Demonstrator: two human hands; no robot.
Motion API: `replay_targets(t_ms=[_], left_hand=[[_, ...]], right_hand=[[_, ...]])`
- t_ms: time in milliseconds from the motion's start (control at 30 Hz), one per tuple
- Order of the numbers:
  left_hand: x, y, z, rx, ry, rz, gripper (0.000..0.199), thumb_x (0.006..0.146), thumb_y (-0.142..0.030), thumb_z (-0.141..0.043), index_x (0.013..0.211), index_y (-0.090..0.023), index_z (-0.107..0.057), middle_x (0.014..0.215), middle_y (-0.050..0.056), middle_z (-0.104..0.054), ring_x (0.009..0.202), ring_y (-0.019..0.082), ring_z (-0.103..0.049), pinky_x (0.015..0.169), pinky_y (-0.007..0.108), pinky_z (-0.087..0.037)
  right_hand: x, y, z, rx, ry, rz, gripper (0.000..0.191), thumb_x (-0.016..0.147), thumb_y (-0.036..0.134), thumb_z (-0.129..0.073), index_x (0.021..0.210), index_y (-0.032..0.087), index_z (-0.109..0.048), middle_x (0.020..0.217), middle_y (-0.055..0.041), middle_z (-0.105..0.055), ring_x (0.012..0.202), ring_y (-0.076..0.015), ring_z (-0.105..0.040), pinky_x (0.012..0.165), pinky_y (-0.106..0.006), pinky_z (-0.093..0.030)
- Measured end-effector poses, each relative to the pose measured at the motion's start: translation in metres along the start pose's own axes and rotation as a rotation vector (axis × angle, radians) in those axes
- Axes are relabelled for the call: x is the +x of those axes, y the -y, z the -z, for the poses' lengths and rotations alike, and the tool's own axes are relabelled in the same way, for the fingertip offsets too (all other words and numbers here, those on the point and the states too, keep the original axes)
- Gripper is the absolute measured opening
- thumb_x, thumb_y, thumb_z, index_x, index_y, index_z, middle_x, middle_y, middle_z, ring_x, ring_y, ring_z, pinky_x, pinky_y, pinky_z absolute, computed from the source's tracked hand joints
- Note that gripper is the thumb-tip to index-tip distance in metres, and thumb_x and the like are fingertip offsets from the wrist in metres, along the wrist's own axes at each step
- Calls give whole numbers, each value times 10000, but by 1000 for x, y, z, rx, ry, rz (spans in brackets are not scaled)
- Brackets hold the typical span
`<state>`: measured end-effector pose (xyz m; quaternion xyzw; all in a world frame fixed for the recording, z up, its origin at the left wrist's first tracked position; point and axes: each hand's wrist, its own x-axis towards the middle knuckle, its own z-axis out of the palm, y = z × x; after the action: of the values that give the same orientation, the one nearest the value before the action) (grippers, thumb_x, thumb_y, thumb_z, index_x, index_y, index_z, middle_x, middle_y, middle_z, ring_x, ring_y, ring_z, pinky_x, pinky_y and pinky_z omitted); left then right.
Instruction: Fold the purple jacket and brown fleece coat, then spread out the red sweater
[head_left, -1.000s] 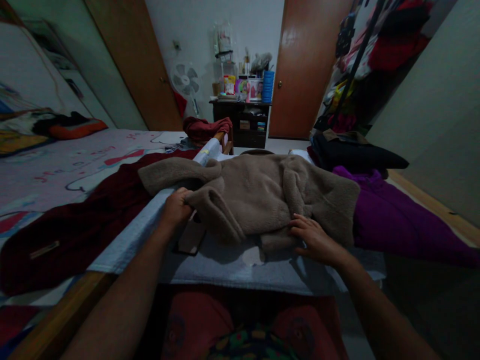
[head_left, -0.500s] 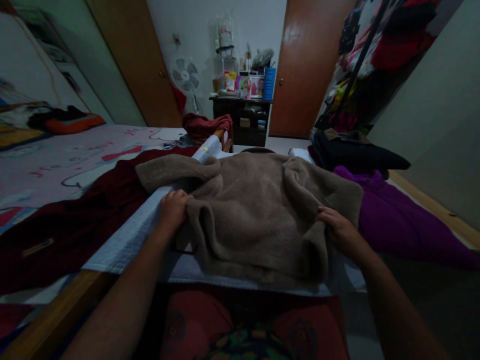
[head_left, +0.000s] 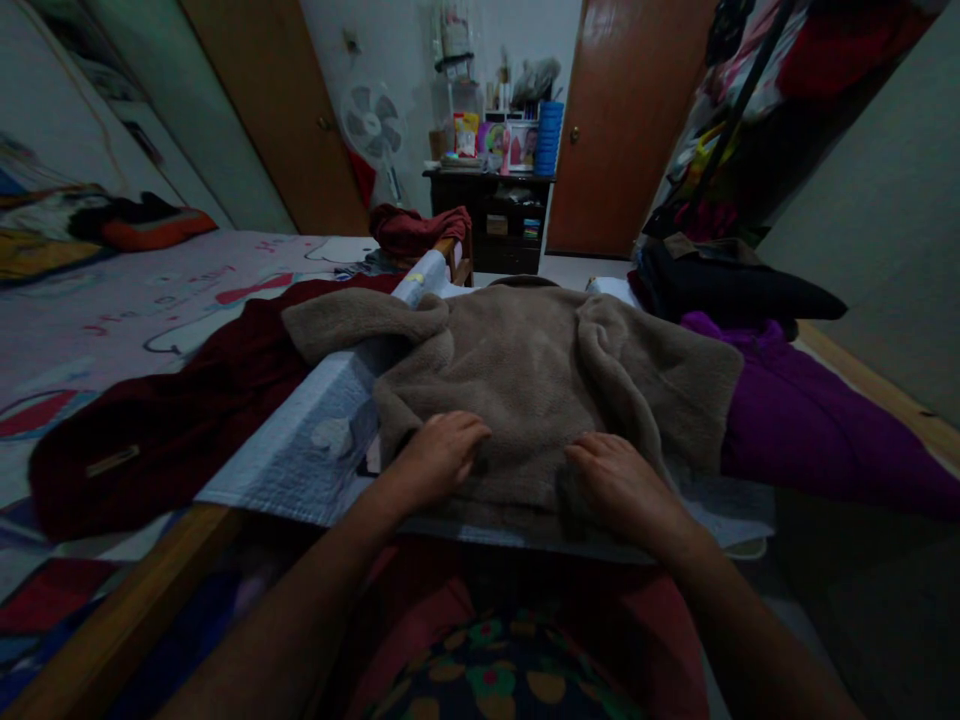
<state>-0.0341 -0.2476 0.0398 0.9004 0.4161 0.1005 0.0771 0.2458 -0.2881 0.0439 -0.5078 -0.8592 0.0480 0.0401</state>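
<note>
A brown fleece jacket (head_left: 517,370) lies spread over a light-coloured quilted cloth (head_left: 300,450), its sleeves reaching out to both sides. My left hand (head_left: 446,452) rests over the lower left part of the jacket, fingers loosely bent and pointing inward. Over the lower right part is my right hand (head_left: 622,485), its fingers also slightly bent, pointing toward the left one. Neither hand shows cloth gripped between its fingers. The jacket's left sleeve crosses the quilted cloth onto a dark red garment (head_left: 210,370); the other sleeve meets a purple garment (head_left: 810,420).
A wooden rail (head_left: 127,610) runs along the left, beside a bed with a printed sheet (head_left: 187,270). Folded dark clothes (head_left: 735,290) are piled at the right. Farther back stand a fan (head_left: 373,125) and a dark cabinet (head_left: 487,220).
Both hands have let go of the jacket's side edges and moved inward over its lower part. The jacket's lower sides now lie flatter, and the view has shifted slightly.
</note>
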Motion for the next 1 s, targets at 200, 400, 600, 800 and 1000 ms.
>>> replay_targets(t_ms=[200,400,600,800,1000], left_hand=[[2,-22,-51,-161,191,-46,538,743,-302,-713,1252,-210,-562,1328,95,-542,1237,281,-489,1032,419,-402],[6,-19,-66,-239,135,16,438,788,-161,-599,1221,-221,-568,1249,64,-615,1175,233,-550,985,355,-424],[10,-21,-65,-354,39,137,384,840,-84,-455,1152,-257,-598,1016,12,-696,933,179,-646,826,280,-467],[-6,-26,-66,-350,109,-42,316,776,-155,-599,1083,-226,-625,1100,46,-623,1050,213,-557,912,332,-445],[-9,-39,-64,-208,147,-33,451,691,-258,-738,1115,-237,-583,1152,52,-581,1089,255,-528,910,369,-437]], right_hand=[[9,13,-58,265,-10,57,579,745,162,-602,1320,160,-532,1373,-150,-509,1254,-276,-478,1033,-428,-406],[20,-9,-72,526,-95,-53,315,851,111,-468,1100,162,-655,1072,-90,-686,1009,-200,-627,934,-341,-467],[17,-11,-54,691,-157,-50,182,894,164,-492,947,194,-663,960,-42,-678,912,-170,-629,844,-291,-476],[-3,-12,-50,569,35,47,164,830,112,-564,909,189,-685,921,-32,-601,897,-163,-591,831,-278,-465],[-6,-8,-58,519,60,9,209,823,101,-571,984,176,-682,946,-48,-594,939,-181,-576,870,-306,-457]])
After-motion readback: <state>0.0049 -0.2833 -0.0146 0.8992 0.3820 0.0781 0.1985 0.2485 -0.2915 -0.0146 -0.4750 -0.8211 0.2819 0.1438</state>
